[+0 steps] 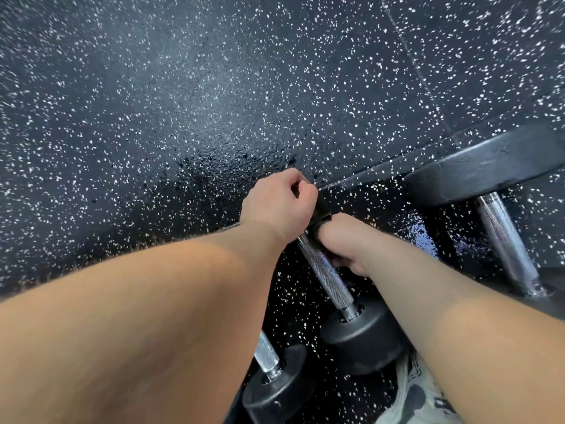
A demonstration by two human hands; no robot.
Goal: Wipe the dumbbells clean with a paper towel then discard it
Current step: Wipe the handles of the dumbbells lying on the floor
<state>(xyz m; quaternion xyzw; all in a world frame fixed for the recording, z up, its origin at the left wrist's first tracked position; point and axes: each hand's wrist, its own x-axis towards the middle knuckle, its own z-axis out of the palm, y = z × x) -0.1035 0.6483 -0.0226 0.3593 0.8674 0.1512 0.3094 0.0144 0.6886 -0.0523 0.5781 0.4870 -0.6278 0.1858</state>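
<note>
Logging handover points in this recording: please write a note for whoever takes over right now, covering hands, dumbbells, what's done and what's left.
Left hand: fingers curled at the dark far end of the middle dumbbell, which has black heads and a knurled steel handle.
Right hand: grips that handle.
Larger black dumbbell: lies to the right on the speckled black rubber floor.
Smaller black dumbbell: nearest the body.
Paper towel: not visible; possibly hidden in a hand.
Done: cannot tell what is wiped.
Left: finish wiping, discard towel.
</note>
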